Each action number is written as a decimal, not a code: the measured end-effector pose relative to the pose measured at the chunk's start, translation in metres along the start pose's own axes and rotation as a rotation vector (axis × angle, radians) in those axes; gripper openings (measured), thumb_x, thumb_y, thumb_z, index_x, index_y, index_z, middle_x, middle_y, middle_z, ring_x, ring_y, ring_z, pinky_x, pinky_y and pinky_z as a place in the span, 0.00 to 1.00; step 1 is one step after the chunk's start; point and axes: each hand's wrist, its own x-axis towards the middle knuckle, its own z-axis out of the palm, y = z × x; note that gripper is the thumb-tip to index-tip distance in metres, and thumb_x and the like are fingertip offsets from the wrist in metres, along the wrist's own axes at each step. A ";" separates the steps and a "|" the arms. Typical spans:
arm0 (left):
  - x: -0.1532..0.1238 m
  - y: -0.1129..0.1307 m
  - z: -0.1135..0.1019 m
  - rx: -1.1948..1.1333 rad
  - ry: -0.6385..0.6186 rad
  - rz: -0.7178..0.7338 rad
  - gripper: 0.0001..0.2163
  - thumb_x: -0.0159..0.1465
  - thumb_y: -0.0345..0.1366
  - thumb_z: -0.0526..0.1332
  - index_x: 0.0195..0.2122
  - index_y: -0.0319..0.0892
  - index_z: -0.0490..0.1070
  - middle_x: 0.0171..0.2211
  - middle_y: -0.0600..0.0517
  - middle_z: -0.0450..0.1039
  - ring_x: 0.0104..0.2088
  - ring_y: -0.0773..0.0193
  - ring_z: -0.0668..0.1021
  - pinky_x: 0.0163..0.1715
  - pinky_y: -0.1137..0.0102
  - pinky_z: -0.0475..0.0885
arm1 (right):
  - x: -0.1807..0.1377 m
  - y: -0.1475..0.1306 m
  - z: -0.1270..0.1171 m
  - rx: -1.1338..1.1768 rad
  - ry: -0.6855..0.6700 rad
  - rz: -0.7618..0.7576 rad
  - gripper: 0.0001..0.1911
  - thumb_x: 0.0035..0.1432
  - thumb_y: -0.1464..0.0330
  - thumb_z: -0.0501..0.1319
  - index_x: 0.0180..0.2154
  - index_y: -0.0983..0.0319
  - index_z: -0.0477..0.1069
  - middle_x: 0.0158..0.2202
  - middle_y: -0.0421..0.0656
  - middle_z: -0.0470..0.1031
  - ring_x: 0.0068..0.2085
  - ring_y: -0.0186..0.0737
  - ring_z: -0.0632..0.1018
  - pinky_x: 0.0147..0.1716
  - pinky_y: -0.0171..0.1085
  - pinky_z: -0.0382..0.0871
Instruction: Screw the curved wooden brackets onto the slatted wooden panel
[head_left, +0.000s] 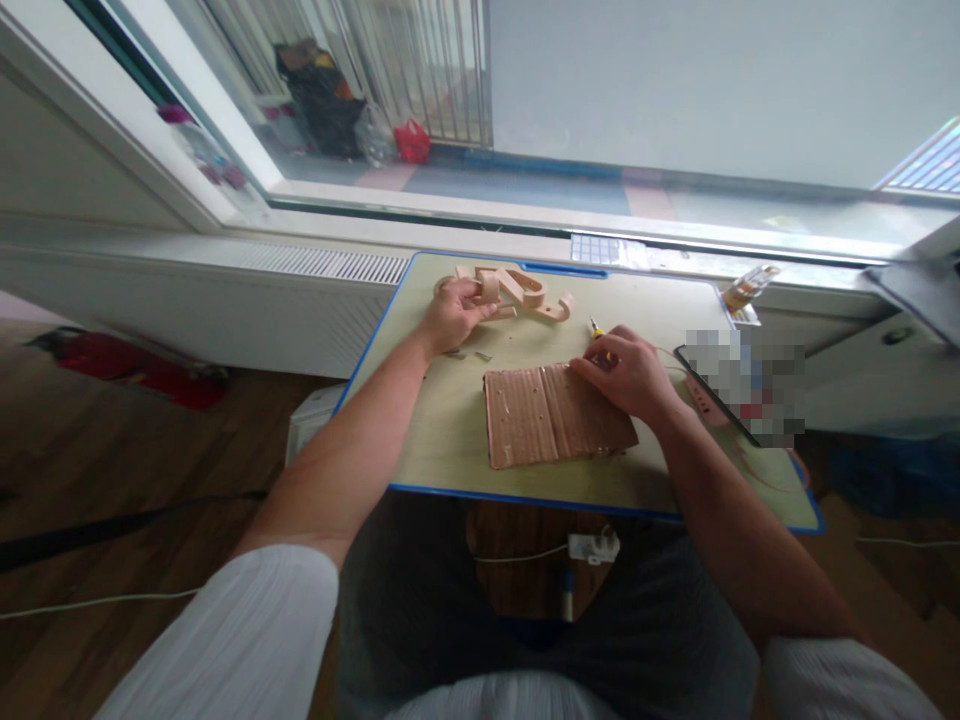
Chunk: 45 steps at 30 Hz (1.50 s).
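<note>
My left hand [455, 314] is at the far left of the small table, its fingers closed around a pale, curved wooden-looking piece [490, 289]. Similar beige hook-shaped pieces [532, 290] lie just right of it. My right hand [628, 370] is closed on a small screwdriver [597, 331] with a yellow and dark handle, its tip pointing away from me. Under that hand lies a folded brown cardboard piece [555, 415] with small holes and shiny tape. A couple of small screw-like bits [483, 357] rest between the left hand and the cardboard.
The table [442, 470] has a blue rim and stands against a windowsill. A phone-like device [720, 385], partly blurred out, leans at the right beside a pink block [703, 400] and a cable. A bottle [750, 288] stands on the sill behind.
</note>
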 end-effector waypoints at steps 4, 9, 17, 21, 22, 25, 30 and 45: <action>-0.003 0.013 -0.002 -0.041 0.041 0.041 0.10 0.68 0.44 0.72 0.45 0.45 0.86 0.49 0.44 0.85 0.57 0.46 0.79 0.68 0.43 0.72 | 0.000 0.000 0.001 0.007 0.011 -0.010 0.13 0.65 0.54 0.72 0.36 0.56 0.84 0.41 0.46 0.80 0.38 0.43 0.79 0.42 0.44 0.72; -0.013 0.055 -0.018 -0.015 -0.028 0.239 0.10 0.68 0.40 0.75 0.50 0.52 0.88 0.54 0.47 0.81 0.61 0.48 0.77 0.71 0.44 0.70 | 0.001 -0.004 -0.005 0.032 0.063 -0.005 0.11 0.63 0.56 0.72 0.36 0.57 0.84 0.40 0.45 0.81 0.36 0.43 0.78 0.43 0.45 0.73; -0.106 0.129 -0.033 0.124 -0.158 0.344 0.04 0.73 0.41 0.72 0.43 0.50 0.86 0.47 0.49 0.76 0.51 0.56 0.76 0.57 0.55 0.74 | 0.000 -0.047 -0.026 0.212 0.146 0.058 0.16 0.70 0.54 0.67 0.47 0.59 0.84 0.34 0.43 0.84 0.31 0.40 0.79 0.33 0.42 0.72; -0.161 0.137 -0.024 0.094 -0.244 0.333 0.07 0.76 0.35 0.66 0.46 0.50 0.87 0.50 0.47 0.77 0.54 0.55 0.77 0.57 0.56 0.75 | -0.006 -0.074 -0.018 0.444 -0.083 0.095 0.33 0.64 0.52 0.74 0.64 0.59 0.76 0.42 0.45 0.87 0.35 0.41 0.82 0.37 0.44 0.76; -0.171 0.137 -0.021 0.104 -0.248 0.309 0.08 0.77 0.36 0.65 0.47 0.51 0.87 0.50 0.47 0.77 0.53 0.55 0.77 0.56 0.55 0.75 | -0.006 -0.079 -0.015 0.484 -0.137 0.091 0.34 0.63 0.53 0.75 0.65 0.59 0.75 0.44 0.46 0.88 0.37 0.42 0.83 0.38 0.45 0.77; -0.191 0.135 -0.016 0.133 -0.248 0.262 0.08 0.76 0.37 0.67 0.49 0.52 0.87 0.51 0.46 0.79 0.54 0.53 0.77 0.56 0.53 0.75 | -0.003 -0.087 -0.005 0.576 -0.231 0.088 0.27 0.64 0.57 0.75 0.60 0.60 0.78 0.44 0.48 0.88 0.39 0.43 0.84 0.38 0.45 0.77; -0.206 0.128 -0.011 0.129 -0.212 0.266 0.08 0.75 0.36 0.68 0.50 0.53 0.87 0.51 0.46 0.79 0.54 0.52 0.78 0.57 0.50 0.74 | 0.008 -0.094 0.008 0.705 -0.280 0.155 0.22 0.61 0.60 0.76 0.53 0.60 0.79 0.39 0.44 0.86 0.34 0.38 0.80 0.32 0.42 0.73; -0.194 0.117 -0.019 -0.190 0.046 -0.005 0.13 0.68 0.32 0.70 0.54 0.50 0.82 0.52 0.48 0.83 0.55 0.53 0.83 0.61 0.51 0.79 | -0.033 -0.095 -0.042 0.612 -0.156 0.102 0.09 0.66 0.65 0.74 0.47 0.57 0.81 0.30 0.36 0.78 0.27 0.33 0.76 0.25 0.35 0.69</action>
